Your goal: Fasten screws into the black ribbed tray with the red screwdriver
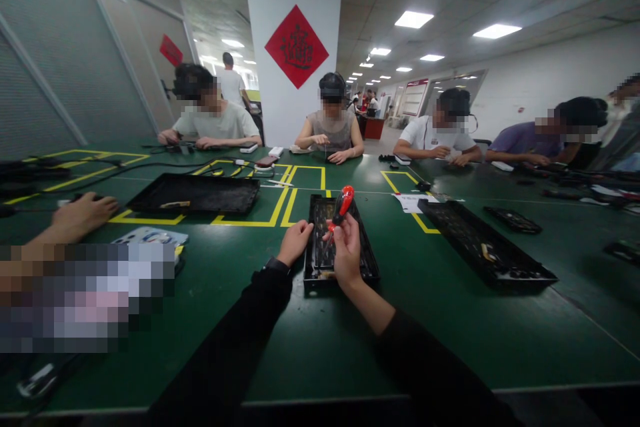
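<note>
A black rectangular tray-like housing (367, 260) lies lengthwise on the green table in front of me, with small parts inside that are too dark to make out. My right hand (347, 250) is closed round a red and black screwdriver (345, 203) above the housing, its handle tilted up and its shaft pointing down into it. At the housing's left edge rests my left hand (296, 242), fingers together over the rim; it seems to hold that edge.
Another black tray (195, 193) lies at the left, near a person's hand (85, 217). To the right are a long black housing (487, 247), a white paper (415, 203) and a smaller black part (513, 219). Several people sit across the green table (425, 347).
</note>
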Demonstrator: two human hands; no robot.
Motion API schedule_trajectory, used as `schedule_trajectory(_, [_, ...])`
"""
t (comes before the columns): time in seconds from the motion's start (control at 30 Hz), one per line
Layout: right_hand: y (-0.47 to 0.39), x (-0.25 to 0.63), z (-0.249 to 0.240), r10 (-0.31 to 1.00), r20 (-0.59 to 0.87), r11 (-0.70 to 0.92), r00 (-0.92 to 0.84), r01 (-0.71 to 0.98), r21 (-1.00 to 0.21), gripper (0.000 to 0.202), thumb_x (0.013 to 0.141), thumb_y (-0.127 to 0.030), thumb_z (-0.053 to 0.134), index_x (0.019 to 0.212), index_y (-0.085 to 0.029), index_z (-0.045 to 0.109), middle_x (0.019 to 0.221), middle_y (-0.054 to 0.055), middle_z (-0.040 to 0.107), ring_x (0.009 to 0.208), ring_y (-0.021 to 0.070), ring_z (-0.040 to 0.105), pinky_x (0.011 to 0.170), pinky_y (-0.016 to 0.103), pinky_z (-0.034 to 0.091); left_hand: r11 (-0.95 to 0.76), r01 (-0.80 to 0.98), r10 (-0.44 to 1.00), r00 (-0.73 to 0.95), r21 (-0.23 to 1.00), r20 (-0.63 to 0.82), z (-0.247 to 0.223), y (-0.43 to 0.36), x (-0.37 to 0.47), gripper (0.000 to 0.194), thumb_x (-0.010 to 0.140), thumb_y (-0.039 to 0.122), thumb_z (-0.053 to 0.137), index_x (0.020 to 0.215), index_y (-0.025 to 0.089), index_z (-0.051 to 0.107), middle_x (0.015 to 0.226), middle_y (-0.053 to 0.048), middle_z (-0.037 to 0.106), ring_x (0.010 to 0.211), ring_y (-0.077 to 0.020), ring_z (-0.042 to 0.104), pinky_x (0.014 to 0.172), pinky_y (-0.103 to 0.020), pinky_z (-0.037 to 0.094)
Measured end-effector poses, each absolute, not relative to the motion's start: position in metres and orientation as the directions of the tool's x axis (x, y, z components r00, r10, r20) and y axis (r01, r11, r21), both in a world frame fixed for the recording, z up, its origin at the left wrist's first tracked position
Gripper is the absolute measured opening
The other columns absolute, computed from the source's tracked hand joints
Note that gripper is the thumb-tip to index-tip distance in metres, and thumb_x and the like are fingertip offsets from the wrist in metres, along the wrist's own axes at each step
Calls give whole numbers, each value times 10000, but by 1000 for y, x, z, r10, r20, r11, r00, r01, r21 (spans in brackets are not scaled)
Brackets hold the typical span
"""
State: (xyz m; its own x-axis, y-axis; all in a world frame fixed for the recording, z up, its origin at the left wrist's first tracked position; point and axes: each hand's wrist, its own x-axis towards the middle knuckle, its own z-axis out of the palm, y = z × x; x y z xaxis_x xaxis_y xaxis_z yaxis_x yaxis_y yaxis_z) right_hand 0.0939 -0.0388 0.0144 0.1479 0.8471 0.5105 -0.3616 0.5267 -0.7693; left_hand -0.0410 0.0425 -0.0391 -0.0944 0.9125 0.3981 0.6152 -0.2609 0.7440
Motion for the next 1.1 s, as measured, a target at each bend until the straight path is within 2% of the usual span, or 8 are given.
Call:
schedule_trajectory(0.17, [-37,95,15,825,507,563,249,-297,-771,416,842,-299,512,1238,-199,433,1047,70,593,697,101,582,729,287,484,-259,616,917,-85,744,389,-40,43,-41,360,835,429,377,579,176,386,564,42,421,572,-97,389,546,-227,254])
schedule_trajectory(0.33, [-20,113,17,815,495,559,300,-187,-808,371,764,-317,603,1092,-158,532,1002,79,635,876,171,612,789,318,491,-248,628,919,-88,738,383,-38,42,-41,355,834,411,381,569,177,356,561,42,408,578,-97,388,556,-230,255])
schedule_trajectory(0.43, [-5,128,13,827,491,524,275,-62,-849,371,684,-325,680,989,-135,589,938,88,663,844,198,624,766,342,501,-262,632,915,-76,729,395,-37,42,-42,355,837,404,378,564,179,344,562,40,403,581,-100,387,561,-235,255])
schedule_trajectory(0.5, [3,134,8,827,475,506,299,-28,-862,365,670,-335,686,957,-129,593,880,77,673,781,185,630,773,351,498,-264,635,917,-70,726,394,-36,42,-42,356,839,402,377,563,180,338,560,40,396,581,-102,389,565,-239,257])
schedule_trajectory(0.63, [12,137,-3,859,409,448,308,-65,-892,372,658,-365,678,936,-140,573,803,43,669,626,149,614,663,324,518,-263,632,917,-71,729,392,-36,42,-42,354,843,402,377,568,182,333,567,40,393,586,-103,394,572,-241,264])
schedule_trajectory(0.87, [11,136,-4,880,370,417,297,-112,-902,346,660,-341,678,916,-140,561,799,36,655,609,138,616,649,314,528,-295,616,898,-83,731,432,-33,38,-42,337,837,389,392,572,181,365,575,35,408,593,-107,406,580,-240,296])
schedule_trajectory(1.0, [9,144,4,860,370,443,351,-154,-884,353,654,-344,688,909,-141,552,782,28,641,597,137,615,618,301,530,-338,591,856,-130,732,500,-25,30,-39,211,812,340,451,680,177,480,698,6,496,679,-121,461,651,-245,368])
schedule_trajectory(1.1, [9,150,6,873,381,439,305,-150,-886,373,646,-351,697,922,-139,559,800,37,655,609,145,627,649,317,531,-375,553,850,-115,744,515,-23,25,-37,119,794,278,476,798,173,532,796,-19,542,757,-132,504,728,-261,410])
